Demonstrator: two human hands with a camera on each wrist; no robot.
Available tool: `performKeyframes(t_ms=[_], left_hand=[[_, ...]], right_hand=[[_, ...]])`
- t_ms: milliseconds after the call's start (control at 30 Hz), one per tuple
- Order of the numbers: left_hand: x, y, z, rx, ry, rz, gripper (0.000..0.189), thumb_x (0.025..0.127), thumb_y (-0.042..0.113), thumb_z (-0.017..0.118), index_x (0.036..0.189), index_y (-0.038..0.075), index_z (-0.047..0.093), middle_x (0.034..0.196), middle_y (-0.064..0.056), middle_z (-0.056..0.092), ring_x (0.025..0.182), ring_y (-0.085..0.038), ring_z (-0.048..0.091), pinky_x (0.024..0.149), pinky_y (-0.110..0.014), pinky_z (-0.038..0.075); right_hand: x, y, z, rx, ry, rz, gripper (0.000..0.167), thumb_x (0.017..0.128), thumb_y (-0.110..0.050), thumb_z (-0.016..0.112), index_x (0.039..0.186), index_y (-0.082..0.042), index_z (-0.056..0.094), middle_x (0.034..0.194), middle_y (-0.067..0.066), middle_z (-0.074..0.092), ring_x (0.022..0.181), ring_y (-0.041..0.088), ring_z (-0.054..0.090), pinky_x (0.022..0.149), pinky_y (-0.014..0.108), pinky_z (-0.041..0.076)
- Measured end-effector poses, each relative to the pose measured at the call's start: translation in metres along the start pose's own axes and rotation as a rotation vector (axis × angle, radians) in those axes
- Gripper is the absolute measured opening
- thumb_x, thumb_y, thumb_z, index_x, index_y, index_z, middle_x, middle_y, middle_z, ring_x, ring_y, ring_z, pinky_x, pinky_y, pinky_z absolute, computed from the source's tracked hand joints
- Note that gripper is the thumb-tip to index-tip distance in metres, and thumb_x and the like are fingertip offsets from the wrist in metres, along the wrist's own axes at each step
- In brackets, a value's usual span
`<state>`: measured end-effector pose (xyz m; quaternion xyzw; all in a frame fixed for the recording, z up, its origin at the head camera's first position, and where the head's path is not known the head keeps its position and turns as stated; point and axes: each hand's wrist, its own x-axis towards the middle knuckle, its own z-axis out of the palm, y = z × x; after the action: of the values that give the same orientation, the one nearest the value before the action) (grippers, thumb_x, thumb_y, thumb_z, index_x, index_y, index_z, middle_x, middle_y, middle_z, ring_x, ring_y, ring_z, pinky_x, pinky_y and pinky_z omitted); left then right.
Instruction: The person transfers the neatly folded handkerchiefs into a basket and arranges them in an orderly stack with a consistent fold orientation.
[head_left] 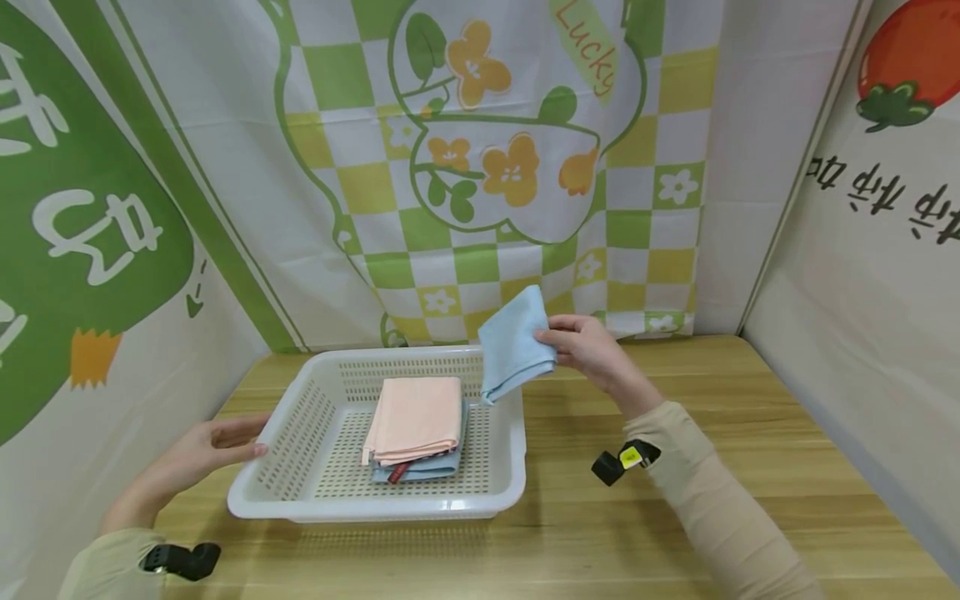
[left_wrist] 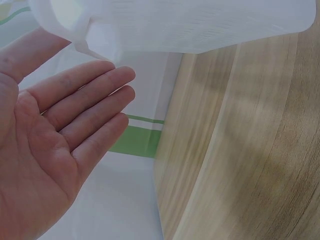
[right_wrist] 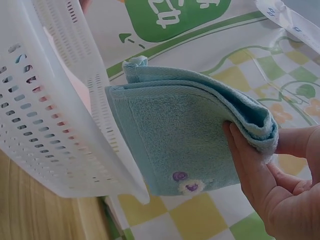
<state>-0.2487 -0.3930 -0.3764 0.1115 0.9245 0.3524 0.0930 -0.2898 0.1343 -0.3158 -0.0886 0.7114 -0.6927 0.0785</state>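
Note:
In the head view my right hand [head_left: 592, 354] pinches a folded light-blue towel [head_left: 516, 342] by its right side, over the right rim of a white plastic basket [head_left: 510, 487]. The right wrist view shows the terry towel [right_wrist: 175, 130] with small purple and white flower embroidery, my thumb and fingers on opposite faces. My left hand [head_left: 198, 458] is at the basket's left rim. Its fingers [left_wrist: 95, 97] are straight in the left wrist view, the index fingertip right at the rim. Inside the basket, a folded pink towel [head_left: 420, 417] lies on a blue towel [head_left: 427, 472] with a red tag.
The basket stands on a wood-grain table [head_left: 645, 525]. Behind it hangs a printed cloth [head_left: 510, 192] with checks and flowers. More printed cloth walls stand at the left [head_left: 150, 350] and right [head_left: 847, 300].

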Motion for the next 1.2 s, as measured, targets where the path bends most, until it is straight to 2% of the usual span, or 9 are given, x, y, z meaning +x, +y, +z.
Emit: performKeyframes(t_ms=[367, 633, 667, 733, 800, 867, 1000, 1133, 1200], left_hand=[[0.001, 0.0, -0.001, -0.008, -0.001, 0.003, 0.064, 0.094, 0.034, 0.059, 0.142, -0.003, 0.038, 0.141, -0.027, 0.044, 0.123, -0.045, 0.048, 0.092, -0.058, 0.047], [0.0, 0.0, -0.001, 0.001, 0.018, 0.012, 0.063, 0.093, 0.034, 0.06, 0.142, -0.002, 0.04, 0.14, -0.026, 0.046, 0.122, -0.043, 0.05, 0.09, -0.056, 0.048], [0.0, 0.0, -0.001, 0.003, 0.021, 0.013, 0.063, 0.093, 0.034, 0.06, 0.142, -0.002, 0.04, 0.14, -0.026, 0.046, 0.121, -0.041, 0.052, 0.09, -0.056, 0.048], [0.0, -0.001, -0.001, 0.007, 0.027, 0.015, 0.062, 0.093, 0.034, 0.061, 0.141, -0.001, 0.041, 0.139, -0.025, 0.047, 0.118, -0.028, 0.057, 0.09, -0.056, 0.049], [0.0, -0.001, -0.001, 0.01, 0.029, 0.015, 0.062, 0.093, 0.034, 0.061, 0.141, 0.0, 0.042, 0.139, -0.024, 0.048, 0.114, -0.013, 0.057, 0.09, -0.055, 0.049], [0.0, -0.001, -0.001, 0.011, 0.029, 0.013, 0.062, 0.093, 0.034, 0.061, 0.141, 0.001, 0.042, 0.139, -0.023, 0.048, 0.111, -0.005, 0.054, 0.09, -0.055, 0.049], [0.0, -0.002, -0.001, 0.002, 0.021, 0.011, 0.062, 0.093, 0.034, 0.06, 0.142, 0.001, 0.042, 0.14, -0.023, 0.048, 0.112, -0.007, 0.055, 0.09, -0.056, 0.048], [0.0, -0.003, -0.001, -0.006, 0.016, 0.012, 0.062, 0.093, 0.034, 0.06, 0.142, 0.001, 0.041, 0.14, -0.023, 0.047, 0.108, 0.003, 0.052, 0.091, -0.056, 0.048], [0.0, -0.003, -0.001, -0.004, 0.019, 0.013, 0.062, 0.093, 0.034, 0.06, 0.142, 0.001, 0.041, 0.14, -0.023, 0.048, 0.107, 0.004, 0.052, 0.091, -0.056, 0.048]], right_hand=[[0.008, 0.001, 0.008, 0.037, 0.0, 0.034, 0.041, 0.092, -0.007, 0.057, 0.128, 0.012, 0.048, 0.093, 0.002, 0.062, 0.079, 0.007, 0.064, 0.071, 0.02, 0.055], [0.012, 0.005, 0.015, 0.05, -0.035, 0.026, 0.04, 0.092, -0.006, 0.057, 0.126, 0.013, 0.048, 0.087, -0.001, 0.062, 0.075, 0.006, 0.064, 0.069, 0.02, 0.054], [0.013, 0.005, 0.016, 0.053, -0.036, 0.028, 0.039, 0.092, -0.005, 0.057, 0.125, 0.013, 0.048, 0.087, 0.0, 0.062, 0.076, 0.007, 0.064, 0.069, 0.02, 0.054], [0.014, 0.006, 0.018, 0.054, -0.044, 0.027, 0.039, 0.092, -0.005, 0.056, 0.125, 0.013, 0.048, 0.088, 0.0, 0.062, 0.076, 0.007, 0.064, 0.069, 0.02, 0.054], [0.015, 0.006, 0.02, 0.05, -0.052, 0.026, 0.038, 0.092, -0.005, 0.056, 0.124, 0.013, 0.049, 0.088, 0.001, 0.062, 0.075, 0.007, 0.064, 0.069, 0.02, 0.054], [0.016, 0.006, 0.023, 0.043, -0.061, 0.028, 0.036, 0.093, -0.005, 0.056, 0.123, 0.013, 0.049, 0.088, 0.001, 0.061, 0.075, 0.008, 0.063, 0.069, 0.02, 0.054], [0.017, 0.007, 0.027, 0.03, -0.072, 0.034, 0.035, 0.093, -0.006, 0.056, 0.122, 0.012, 0.049, 0.088, 0.002, 0.06, 0.074, 0.008, 0.062, 0.069, 0.02, 0.054], [0.02, 0.007, 0.032, 0.032, -0.084, 0.041, 0.037, 0.093, -0.006, 0.056, 0.124, 0.012, 0.048, 0.089, 0.002, 0.06, 0.075, 0.008, 0.062, 0.07, 0.021, 0.054], [0.021, 0.008, 0.035, 0.029, -0.09, 0.044, 0.036, 0.093, -0.005, 0.056, 0.124, 0.012, 0.048, 0.089, 0.002, 0.06, 0.076, 0.008, 0.062, 0.07, 0.02, 0.054]])
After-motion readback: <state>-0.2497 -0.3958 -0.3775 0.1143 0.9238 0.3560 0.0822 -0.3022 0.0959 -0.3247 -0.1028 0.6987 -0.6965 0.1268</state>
